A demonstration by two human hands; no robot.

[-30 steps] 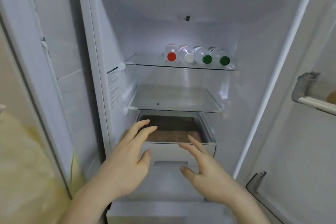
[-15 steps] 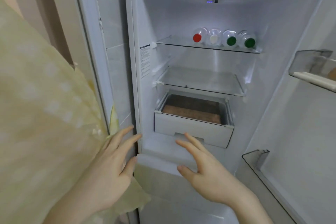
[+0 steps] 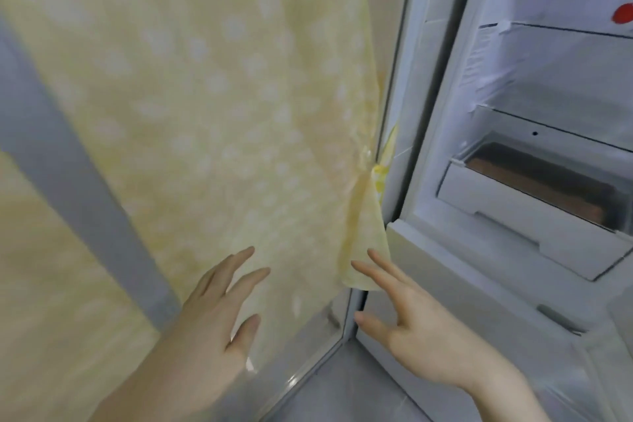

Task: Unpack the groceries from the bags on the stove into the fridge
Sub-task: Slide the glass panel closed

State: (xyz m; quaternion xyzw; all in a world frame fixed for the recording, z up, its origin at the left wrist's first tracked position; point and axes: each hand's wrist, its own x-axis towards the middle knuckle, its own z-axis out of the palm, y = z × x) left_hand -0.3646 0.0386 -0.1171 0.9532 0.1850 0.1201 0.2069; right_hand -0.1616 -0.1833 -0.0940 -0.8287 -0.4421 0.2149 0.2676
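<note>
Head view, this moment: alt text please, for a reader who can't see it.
Two empty, open hands, left hand and right hand, reach forward before a yellow dotted curtain; at right an open fridge shows its white drawer.

Pale yellow dotted curtain (image 3: pixel 191 106) hanging at left, grey band (image 3: pixel 68 188) crossing it, grey floor (image 3: pixel 342 390) below

A yellow dotted cloth (image 3: pixel 205 113) hangs across the left, its lower corner draped over the fridge (image 3: pixel 442 113) edge; the open compartment on the right has bare shelves, with a pulled-out drawer (image 3: pixel 513 216) jutting forward below
</note>
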